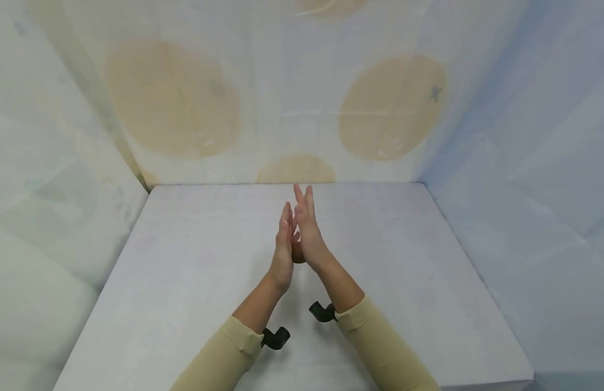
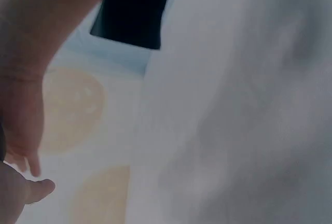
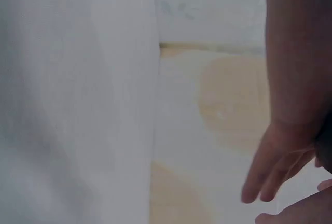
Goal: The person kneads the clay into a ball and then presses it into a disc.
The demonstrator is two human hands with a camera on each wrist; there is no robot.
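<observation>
fingers: those of the left hand point(image 1: 284, 251) and the right hand point(image 1: 309, 231) are straight and pointing away from the body, the two palms facing each other and pressed close; neither curls round anything.
between the palms: a small dark rounded patch point(image 1: 298, 253) shows at the heel of the hands; whether it is a thing held there or only shadow I cannot tell.
wrist views: both are blurred; each shows only relaxed fingertips against the cloth backdrop, nothing gripped.
progress: judging from this, no thing has been set down or picked up on the table; the hands are together above it, so any handling looks either not begun or already finished. Nothing else lies within reach.
sleeves: tan sleeves point(image 1: 380, 347) cover both forearms, each with a black wrist mount point(image 1: 274, 337) at the cuff.
table: a white table top point(image 1: 194, 260) lies under the hands, which sit near its middle.
edges: the far edge meets a cloth backdrop with pale orange circles point(image 1: 389, 108); cloth walls close the left and right sides; the near right corner drops off.
room: bare surface on every side of the hands, widest to left and right.
</observation>
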